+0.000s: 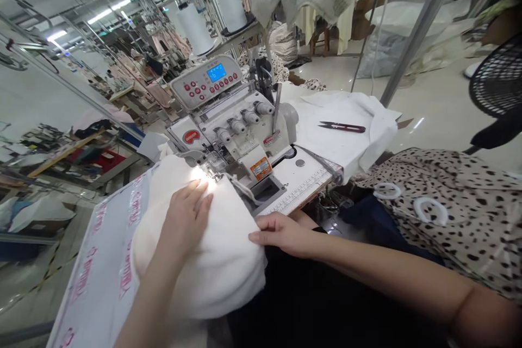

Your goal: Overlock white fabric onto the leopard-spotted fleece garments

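Observation:
A white, soft-looking fabric piece (228,239) lies over the front of an overlock sewing machine (240,125) and hangs down toward my lap. My left hand (185,215) rests flat on the fabric with its fingers stretched out, close to the lit presser foot (216,175). At the fabric's right edge my right hand (283,234) pinches the cloth between thumb and fingers. The fabric's upper edge reaches the needle area, where the bright lamp washes out detail.
Thread snips (341,127) lie on white cloth (367,147) right of the machine. Dotted fabric (460,201) with white rings is heaped at the right, below a black fan (497,76). Thread cones (196,27) stand behind the machine. A metal pole (422,30) rises at the right.

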A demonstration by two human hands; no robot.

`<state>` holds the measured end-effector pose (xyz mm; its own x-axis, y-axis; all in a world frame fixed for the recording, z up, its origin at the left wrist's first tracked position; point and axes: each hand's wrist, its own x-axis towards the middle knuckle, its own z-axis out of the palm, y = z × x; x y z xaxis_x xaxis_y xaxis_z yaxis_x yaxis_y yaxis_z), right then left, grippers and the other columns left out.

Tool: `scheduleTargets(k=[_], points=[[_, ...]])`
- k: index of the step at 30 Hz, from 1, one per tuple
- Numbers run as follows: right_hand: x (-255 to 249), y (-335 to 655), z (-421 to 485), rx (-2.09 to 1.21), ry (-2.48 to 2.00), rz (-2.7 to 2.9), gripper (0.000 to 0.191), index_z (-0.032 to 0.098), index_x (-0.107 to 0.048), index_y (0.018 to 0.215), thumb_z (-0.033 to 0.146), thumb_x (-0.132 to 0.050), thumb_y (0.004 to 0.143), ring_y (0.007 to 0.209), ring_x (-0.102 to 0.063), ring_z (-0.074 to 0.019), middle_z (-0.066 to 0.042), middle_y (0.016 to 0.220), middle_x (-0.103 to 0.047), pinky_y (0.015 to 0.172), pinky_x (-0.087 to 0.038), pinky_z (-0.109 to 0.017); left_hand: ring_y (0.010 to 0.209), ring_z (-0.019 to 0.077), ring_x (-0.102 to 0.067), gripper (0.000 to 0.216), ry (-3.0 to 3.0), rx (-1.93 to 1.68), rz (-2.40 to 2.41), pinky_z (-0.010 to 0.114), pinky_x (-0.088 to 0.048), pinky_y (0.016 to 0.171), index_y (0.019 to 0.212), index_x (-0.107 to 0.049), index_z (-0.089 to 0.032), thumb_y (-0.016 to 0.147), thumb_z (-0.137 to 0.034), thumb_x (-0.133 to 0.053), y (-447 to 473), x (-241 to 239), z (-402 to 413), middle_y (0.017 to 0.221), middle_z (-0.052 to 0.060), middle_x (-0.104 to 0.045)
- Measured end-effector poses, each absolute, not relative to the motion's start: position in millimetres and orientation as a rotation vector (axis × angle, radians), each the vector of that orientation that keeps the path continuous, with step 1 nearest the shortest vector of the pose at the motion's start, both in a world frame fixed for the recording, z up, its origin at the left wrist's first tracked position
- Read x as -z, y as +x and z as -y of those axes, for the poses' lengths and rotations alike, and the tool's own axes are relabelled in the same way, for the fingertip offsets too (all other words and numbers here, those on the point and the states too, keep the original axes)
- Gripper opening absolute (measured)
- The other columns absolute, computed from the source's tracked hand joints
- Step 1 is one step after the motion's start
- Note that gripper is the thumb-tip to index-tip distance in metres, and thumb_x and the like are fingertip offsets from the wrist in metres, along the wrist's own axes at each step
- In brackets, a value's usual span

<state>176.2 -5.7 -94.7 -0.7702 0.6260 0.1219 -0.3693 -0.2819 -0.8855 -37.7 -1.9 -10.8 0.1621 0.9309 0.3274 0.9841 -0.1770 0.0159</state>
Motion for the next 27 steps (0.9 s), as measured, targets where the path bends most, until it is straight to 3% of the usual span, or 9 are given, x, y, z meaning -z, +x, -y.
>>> scheduleTargets(k=[4,9,15,19,23,27], points=[[87,172,-12,-1.724,-0.404,1.656,0.040,0.012,-0.044,0.056,0.043,-0.055,0.080,0.062,-0.037,-0.0099,0.002,0.064,-0.038,0.058,-0.030,-0.022,0.109,0.0240,-0.045,0.036,-2.300,0.240,1.952,0.038,-0.037,0.092,0.102,-0.056,-0.017,0.087,-0.040,-0.032,-41,-5,-15,0.116,0.008,-0.054],[73,163,-27,-1.391,-0.423,1.803,0.042,0.015,-0.028,0.051,0.032,-0.051,0.081,0.057,-0.034,-0.0087,0.003,0.060,-0.031,0.055,-0.026,-0.022,0.079,0.0181,-0.051,0.030,-2.445,0.163,1.929,0.030,-0.039,0.072,0.069,-0.046,-0.018,0.088,-0.034,-0.029,-41,-22,-32,0.083,0.005,-0.055],[66,146,-37,-1.227,-0.587,1.778,0.043,0.015,-0.024,0.050,0.029,-0.052,0.078,0.052,-0.028,-0.0079,0.004,0.055,-0.027,0.050,-0.021,-0.022,0.068,0.0169,-0.052,0.023,-2.381,0.205,2.034,0.026,-0.038,0.062,0.062,-0.047,-0.019,0.081,-0.030,-0.039,-63,-17,-58,0.076,0.004,-0.058],[66,137,-36,-1.331,-0.757,1.632,0.039,0.015,-0.029,0.053,0.033,-0.054,0.077,0.051,-0.025,-0.0077,0.005,0.052,-0.025,0.048,-0.018,-0.021,0.082,0.0205,-0.056,0.016,-2.338,0.299,2.030,0.027,-0.041,0.072,0.072,-0.055,-0.018,0.077,-0.025,-0.041,-72,-14,-79,0.084,0.007,-0.062],[77,139,-24,-1.484,-0.639,1.485,0.029,0.014,-0.046,0.064,0.038,-0.061,0.074,0.055,-0.034,-0.0086,0.005,0.058,-0.039,0.050,-0.025,-0.019,0.091,0.0211,-0.056,0.022,-2.220,0.461,2.022,0.029,-0.042,0.081,0.083,-0.059,-0.016,0.079,-0.026,-0.040,-76,-10,-76,0.094,0.008,-0.063],[99,151,-3,-1.624,-0.493,1.620,0.019,0.014,-0.059,0.071,0.032,-0.064,0.073,0.068,-0.049,-0.0123,0.000,0.073,-0.057,0.065,-0.036,-0.022,0.100,0.0176,-0.053,0.026,-1.924,1.015,1.856,0.031,-0.041,0.090,0.097,-0.059,-0.016,0.085,-0.029,-0.040,-59,-7,-24,0.105,0.007,-0.059]])
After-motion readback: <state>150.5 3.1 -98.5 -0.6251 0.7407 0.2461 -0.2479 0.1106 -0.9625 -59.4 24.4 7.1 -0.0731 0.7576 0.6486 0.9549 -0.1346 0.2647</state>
